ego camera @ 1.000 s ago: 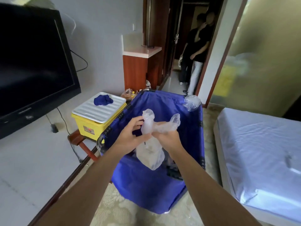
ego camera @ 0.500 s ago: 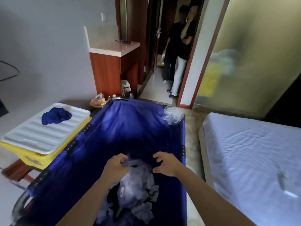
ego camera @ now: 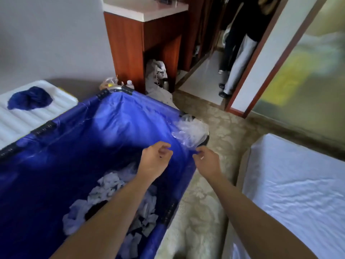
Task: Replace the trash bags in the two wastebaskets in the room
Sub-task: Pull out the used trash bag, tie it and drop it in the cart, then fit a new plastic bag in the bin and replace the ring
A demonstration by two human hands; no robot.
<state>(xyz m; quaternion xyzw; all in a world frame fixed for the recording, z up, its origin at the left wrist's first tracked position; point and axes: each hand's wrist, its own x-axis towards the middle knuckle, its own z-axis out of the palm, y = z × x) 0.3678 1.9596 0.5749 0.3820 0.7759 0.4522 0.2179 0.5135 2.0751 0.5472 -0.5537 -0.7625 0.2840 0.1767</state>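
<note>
1. Both hands were over the far right corner of the blue cart liner (ego camera: 119,128). The left hand (ego camera: 154,162) hung above the cart's inside, fingers loosely curled, nothing visibly between them.
2. The right hand (ego camera: 208,161) sat at the liner's right edge, just below the clear plastic bags (ego camera: 190,133) bunched on the cart's corner. Thumb and forefinger were close together near the lowest fold of plastic; whether they pinched film, I could not tell.
3. Task item: the clear bags, a crumpled translucent wad draped over the corner rim, part inside and part hanging outside. Discarded waste (ego camera: 112,193), pale crumpled paper and film, lay at the bottom of the cart beneath the left forearm.
4. Handling judgement: the film looked very thin, light and limp, with no stiffness of its own. It is likely slippery and clingy, and layers may come away together. Tear risk seems low under a gentle pull, higher if it snags on the rim's black clips (ego camera: 43,128).
5. Where to hold: pinch one loose edge of the wad with fingertips, not the bulk; steady the rest with the other hand so a single bag separates.
6. Surroundings: white ribbed lid (ego camera: 28,120) with a blue cloth (ego camera: 29,98) at left, bed (ego camera: 298,184) at right, a person's legs (ego camera: 237,60) in the doorway
</note>
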